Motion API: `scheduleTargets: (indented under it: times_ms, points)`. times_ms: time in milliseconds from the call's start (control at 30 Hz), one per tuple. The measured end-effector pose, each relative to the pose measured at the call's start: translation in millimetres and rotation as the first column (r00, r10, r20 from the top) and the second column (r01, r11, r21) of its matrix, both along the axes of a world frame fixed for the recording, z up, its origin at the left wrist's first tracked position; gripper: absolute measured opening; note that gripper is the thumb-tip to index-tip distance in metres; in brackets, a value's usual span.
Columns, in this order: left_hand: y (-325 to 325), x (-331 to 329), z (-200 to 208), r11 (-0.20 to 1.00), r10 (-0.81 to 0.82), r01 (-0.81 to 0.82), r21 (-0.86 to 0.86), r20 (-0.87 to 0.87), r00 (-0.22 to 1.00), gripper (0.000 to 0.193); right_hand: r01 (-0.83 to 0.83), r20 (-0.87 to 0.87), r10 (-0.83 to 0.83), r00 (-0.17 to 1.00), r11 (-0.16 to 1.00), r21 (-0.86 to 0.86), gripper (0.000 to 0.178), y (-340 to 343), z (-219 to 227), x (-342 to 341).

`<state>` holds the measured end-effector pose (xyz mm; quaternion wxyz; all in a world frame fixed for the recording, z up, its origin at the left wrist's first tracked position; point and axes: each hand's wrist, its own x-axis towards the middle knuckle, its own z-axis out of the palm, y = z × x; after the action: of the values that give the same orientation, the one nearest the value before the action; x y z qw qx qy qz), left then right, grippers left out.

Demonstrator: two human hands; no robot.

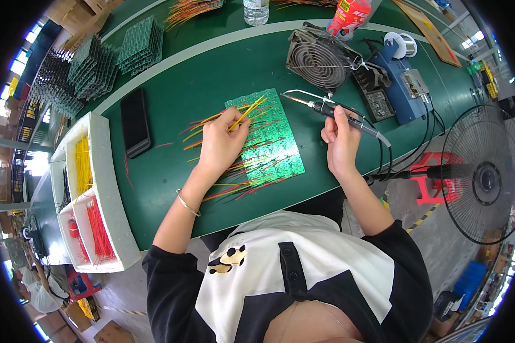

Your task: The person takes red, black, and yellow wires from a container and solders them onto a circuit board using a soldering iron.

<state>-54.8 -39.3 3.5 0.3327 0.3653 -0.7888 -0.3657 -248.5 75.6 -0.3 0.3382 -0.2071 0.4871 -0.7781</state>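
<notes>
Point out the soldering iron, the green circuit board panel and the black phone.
soldering iron (pixel 349 119): head view, on its dark handle.
green circuit board panel (pixel 274 150): head view, on its bare middle.
black phone (pixel 135 122): head view, on its screen.

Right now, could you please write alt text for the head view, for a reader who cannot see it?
A person at a green bench holds yellow wires in the left hand over a green circuit panel and a soldering iron in the right hand. A white tray of yellow and red wires and a black phone lie to the left, a small fan behind.
</notes>
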Motion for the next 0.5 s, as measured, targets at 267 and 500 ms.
scheduleTargets:
  times_ms: [267,500]
  points:
    - [0,1,6,0.993,-0.063,0.069,-0.099,0.063,0.996,0.009,-0.056,-0.004,0.056,0.998,0.998,0.026,0.011,4,1,6]
    - [1,3,8,0.999,-0.054,0.053,0.003,0.045,0.998,0.011,-0.006,0.018,0.006,1.000,1.000,0.007,0.011,18,0,15]
